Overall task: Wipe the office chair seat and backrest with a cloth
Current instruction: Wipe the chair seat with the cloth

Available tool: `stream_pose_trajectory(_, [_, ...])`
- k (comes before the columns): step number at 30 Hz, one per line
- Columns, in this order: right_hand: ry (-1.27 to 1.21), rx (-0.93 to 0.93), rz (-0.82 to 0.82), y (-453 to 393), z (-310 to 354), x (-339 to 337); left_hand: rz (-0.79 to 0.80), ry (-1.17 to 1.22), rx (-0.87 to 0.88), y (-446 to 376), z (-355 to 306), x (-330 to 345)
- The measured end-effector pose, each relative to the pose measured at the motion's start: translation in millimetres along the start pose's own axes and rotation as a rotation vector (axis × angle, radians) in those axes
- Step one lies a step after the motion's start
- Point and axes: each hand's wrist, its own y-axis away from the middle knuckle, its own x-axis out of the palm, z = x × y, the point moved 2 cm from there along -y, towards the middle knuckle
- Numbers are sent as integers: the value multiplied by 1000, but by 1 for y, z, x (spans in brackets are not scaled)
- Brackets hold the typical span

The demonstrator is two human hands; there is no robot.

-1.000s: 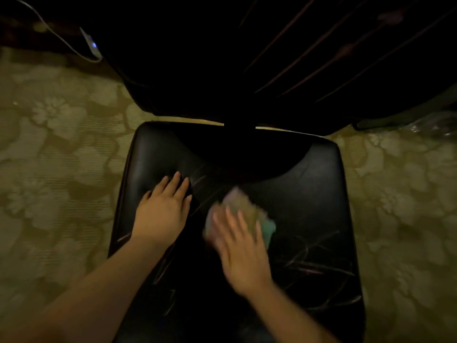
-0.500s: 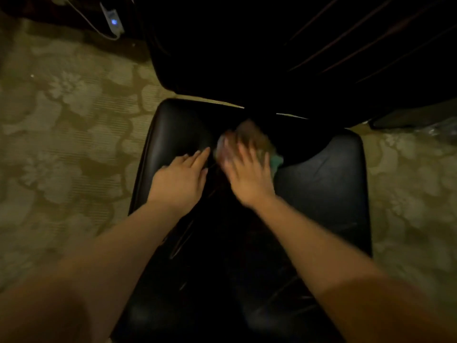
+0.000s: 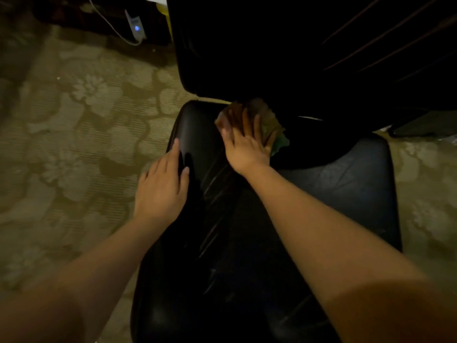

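1. Hands: two, a left hand [image 3: 162, 191] and a right hand [image 3: 246, 147].
2. Cloth [image 3: 273, 128]: one.
3. Chair seat [image 3: 346, 189]: one.
4. Backrest [image 3: 272, 58]: one.
5. Lit device [image 3: 136, 27] on floor: one.

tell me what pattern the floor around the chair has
A floral pattern: pale flowers on a dull olive floor, seen best left of the chair seat in the head view.

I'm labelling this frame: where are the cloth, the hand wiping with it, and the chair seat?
cloth [image 3: 277, 141], head view, greenish edge right of the fingers.
right hand [image 3: 244, 147], head view, back of the hand.
chair seat [image 3: 346, 184], head view, bare right side.
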Motion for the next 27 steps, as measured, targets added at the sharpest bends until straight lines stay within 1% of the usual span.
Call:
stream_pose_trajectory(1, [12,-18,-40,8,6,8,7,28,-12,2,6,0])
stream_pose_trajectory(3, [110,-144,-128,77,22,30,23,72,-19,10,15,-2])
stream_pose_trajectory(5, [91,-304,-108,169,24,55,44,108,-42,15,17,-2])
stream_pose_trajectory(6, [109,-352,-84,199,20,60,52,130,-65,17,15,-3])
stream_pose_trajectory(7, [110,-375,-11,205,15,59,50,153,-78,17,13,-3])
stream_pose_trajectory(8, [102,-414,43,187,13,54,44,164,-78,16,12,-3])
stream_pose_trajectory(9, [123,-436,4,155,16,45,42,153,-67,17,12,-1])
stream_pose_trajectory(10, [154,-419,-57,117,21,36,43,129,-54,18,12,1])
stream_pose_trajectory(11, [150,-344,-44,77,29,25,45,108,-40,19,13,3])
stream_pose_trajectory(12, [126,-228,-10,44,34,18,48,94,-30,20,15,5])
stream_pose_trajectory(13, [114,-137,15,24,37,17,55,90,-24,19,18,9])
stream_pose_trajectory(14, [105,-91,-11,24,40,23,64,99,-23,17,20,11])
stream_pose_trajectory(15, [117,-116,-50,41,43,30,71,125,-26,16,21,10])
stream_pose_trajectory(16, [147,-180,-97,74,45,38,75,170,-30,15,22,9])
stream_pose_trajectory(17, [151,-263,-105,116,43,50,83,237,-40,14,23,7])
stream_pose_trajectory(19, [130,-401,-30,199,31,67,120,400,-93,14,23,1])
stream_pose_trajectory(20, [150,-420,32,222,22,70,132,460,-127,14,25,0])
stream_pose_trajectory(21, [159,-432,99,223,16,68,140,506,-157,14,28,-1])
stream_pose_trajectory(22, [147,-456,123,207,17,63,145,561,-186,11,31,-1])
stream_pose_trajectory(24, [104,-447,42,153,39,46,146,701,-225,7,37,-1])
stream_pose_trajectory(26, [35,-311,74,93,64,35,110,787,-239,8,43,1])
stream_pose_trajectory(27, [40,-268,94,75,73,38,75,811,-259,11,47,3])
